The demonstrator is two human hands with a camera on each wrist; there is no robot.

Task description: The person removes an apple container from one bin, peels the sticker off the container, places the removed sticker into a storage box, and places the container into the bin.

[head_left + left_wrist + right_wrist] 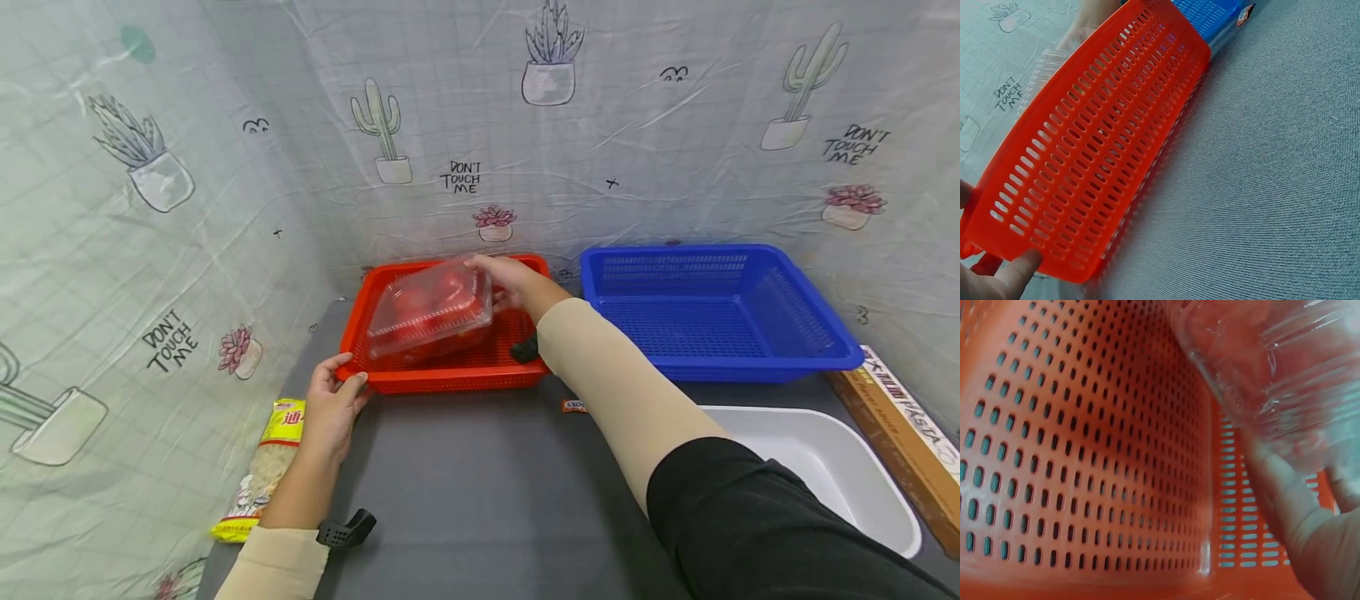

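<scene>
My right hand (517, 279) grips the right end of a clear plastic clamshell box (431, 310), which is tilted inside a red plastic basket (457, 381). Red round things, which look like tomatoes, show through the lid. In the right wrist view, fingers (1282, 481) hold the end of the box above the basket's slotted floor (1085, 462). My left hand (333, 412) pinches the basket's front left corner. The left wrist view shows a thumb or finger (1022, 269) against the outside of the slotted wall (1097, 144). Part of the box's underside is hidden.
A blue basket (708, 371) stands to the right of the red one. Nearer are a white tray (817, 467), a long pasta box (900, 442) and a small orange wrapper (573, 406). A yellow food packet (270, 462) lies beside the left forearm. Printed curtains enclose the back and left.
</scene>
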